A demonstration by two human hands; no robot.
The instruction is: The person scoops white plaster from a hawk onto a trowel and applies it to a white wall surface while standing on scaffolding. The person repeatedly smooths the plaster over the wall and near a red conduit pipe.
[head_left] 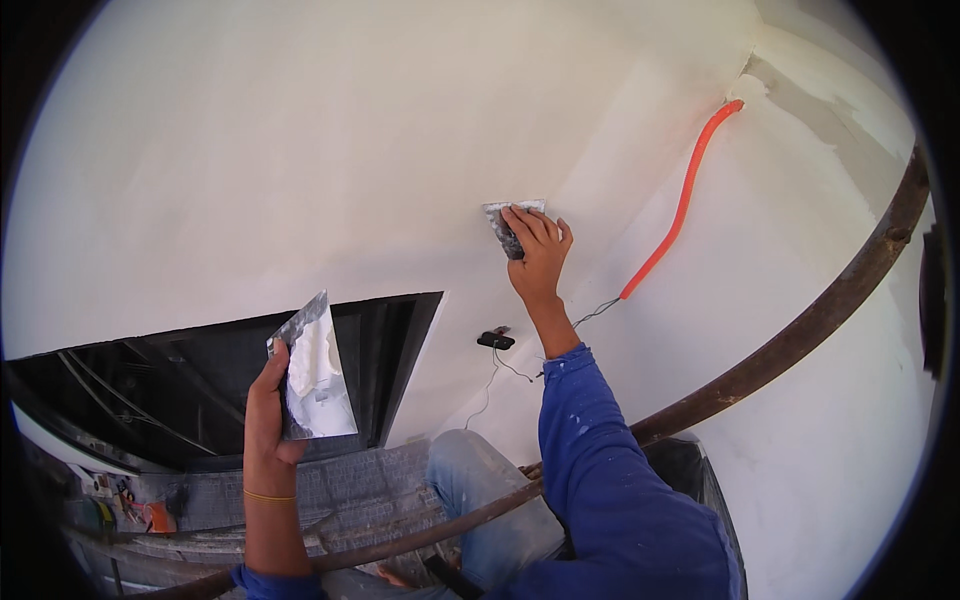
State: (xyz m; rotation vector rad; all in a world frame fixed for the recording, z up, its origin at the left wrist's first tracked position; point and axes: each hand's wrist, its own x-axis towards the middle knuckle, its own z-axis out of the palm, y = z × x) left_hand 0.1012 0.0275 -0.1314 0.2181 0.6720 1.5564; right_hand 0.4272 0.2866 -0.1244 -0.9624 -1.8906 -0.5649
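Observation:
In my left hand [265, 410] is a flat metal plate [335, 405], tilted upright, with a lump of white putty [313, 358] smeared over its face. My fingers are closed round its left edge. Farther up and to the right, my right hand [541, 255] grips a small putty knife [497, 225] with a wide metal blade. The blade lies against the off-white wall [380, 150], my fingers spread over its back. White smears mark the blade; its handle, if any, is hidden by my hand.
An orange conduit [686, 195] hangs from the upper right, thin wires trailing out. Below my right hand sits a dark wall box [495, 340] with loose wires. A rusty pipe [790, 350] curves across the right. A dark window opening [220, 375] lies left, above a dusty platform [340, 490].

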